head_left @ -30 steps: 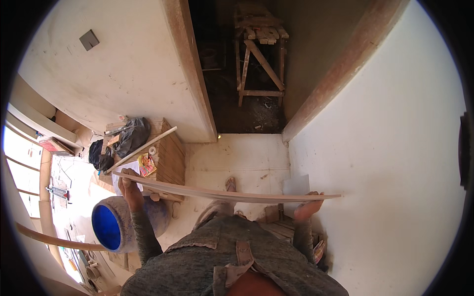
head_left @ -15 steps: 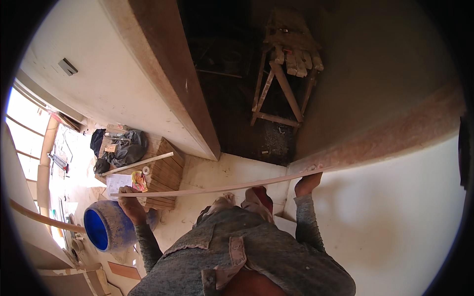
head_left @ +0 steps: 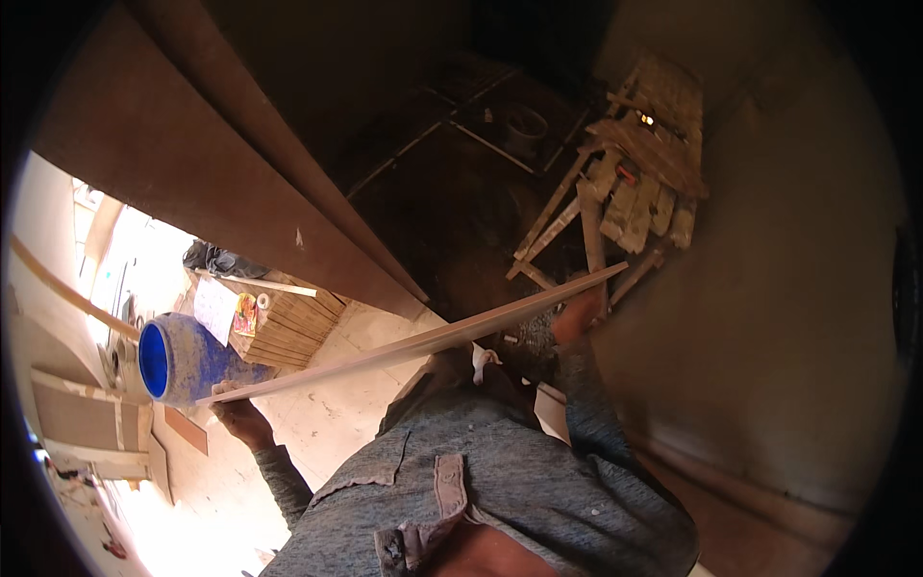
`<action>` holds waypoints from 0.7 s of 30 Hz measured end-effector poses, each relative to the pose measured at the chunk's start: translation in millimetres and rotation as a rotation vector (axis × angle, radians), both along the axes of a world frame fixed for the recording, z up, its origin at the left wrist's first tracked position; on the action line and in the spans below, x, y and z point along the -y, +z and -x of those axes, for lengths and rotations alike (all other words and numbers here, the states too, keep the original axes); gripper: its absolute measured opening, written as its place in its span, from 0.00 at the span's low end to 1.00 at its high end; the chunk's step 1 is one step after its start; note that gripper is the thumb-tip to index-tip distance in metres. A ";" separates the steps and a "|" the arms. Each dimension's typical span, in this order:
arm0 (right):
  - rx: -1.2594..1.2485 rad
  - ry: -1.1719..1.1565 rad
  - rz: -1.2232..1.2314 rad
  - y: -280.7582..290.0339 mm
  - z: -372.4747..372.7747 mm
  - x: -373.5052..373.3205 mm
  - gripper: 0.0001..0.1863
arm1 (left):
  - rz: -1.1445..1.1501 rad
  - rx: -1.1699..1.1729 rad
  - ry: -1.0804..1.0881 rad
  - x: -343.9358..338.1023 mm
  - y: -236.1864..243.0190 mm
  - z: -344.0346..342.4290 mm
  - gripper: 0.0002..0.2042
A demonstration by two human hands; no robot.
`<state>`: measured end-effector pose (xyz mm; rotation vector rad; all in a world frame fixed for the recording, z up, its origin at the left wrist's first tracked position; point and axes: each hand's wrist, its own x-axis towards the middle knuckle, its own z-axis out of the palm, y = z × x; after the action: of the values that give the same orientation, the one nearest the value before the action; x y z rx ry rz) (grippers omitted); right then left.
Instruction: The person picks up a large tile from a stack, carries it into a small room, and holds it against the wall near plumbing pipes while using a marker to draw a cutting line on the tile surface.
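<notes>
A long, thin, light-brown board (head_left: 423, 338) spans the space in front of my body, seen almost edge-on. It slants, its right end farther ahead than its left. My left hand (head_left: 242, 420) is closed around the left end, fingers showing at the edge, near the blue drum. Toward the other end, my right hand (head_left: 577, 319) grips the board from below; it is in shadow and its fingers are partly hidden. Just past that end stands a rough wooden trestle (head_left: 663, 159) with a plank top and small items on it.
A brown door frame (head_left: 202, 183) stands at left ahead. Behind it are a slatted wooden crate (head_left: 303, 325) with paper and a packet on top, and a blue drum (head_left: 207, 361) on its side. Thin strips and a round container (head_left: 526, 123) lie on the dark floor beyond.
I have moved forward into the doorway and the view has turned left. The board, still in both hands, has gone from nearly level to slanted, right end farther ahead. The trestle appears closer.
</notes>
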<state>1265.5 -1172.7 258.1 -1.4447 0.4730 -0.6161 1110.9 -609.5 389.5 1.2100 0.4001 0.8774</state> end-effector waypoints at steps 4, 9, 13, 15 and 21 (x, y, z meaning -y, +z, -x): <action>0.094 0.093 0.142 15.5 -69.2 -9.1 0.26 | -0.038 -0.030 0.145 40.4 3.2 -2.7 0.23; 0.201 0.129 0.868 -3.8 -153.1 -15.6 0.23 | -0.049 -0.040 0.245 70.2 -21.3 -0.8 0.22; -0.148 0.213 0.137 -27.5 -223.5 -46.1 0.23 | -0.011 -0.028 0.458 105.6 -48.8 -21.9 0.22; -0.095 0.302 0.163 -55.8 -258.0 -49.7 0.27 | -0.027 -0.036 0.496 114.2 -64.6 -24.8 0.22; 0.005 0.489 0.241 -100.3 -345.4 -80.2 0.28 | 0.000 -0.089 0.604 168.3 -81.6 -48.2 0.23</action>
<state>1610.9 -1092.5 157.8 -1.7092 0.0298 -0.2880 1159.1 -777.8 307.9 1.1447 0.8641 1.3380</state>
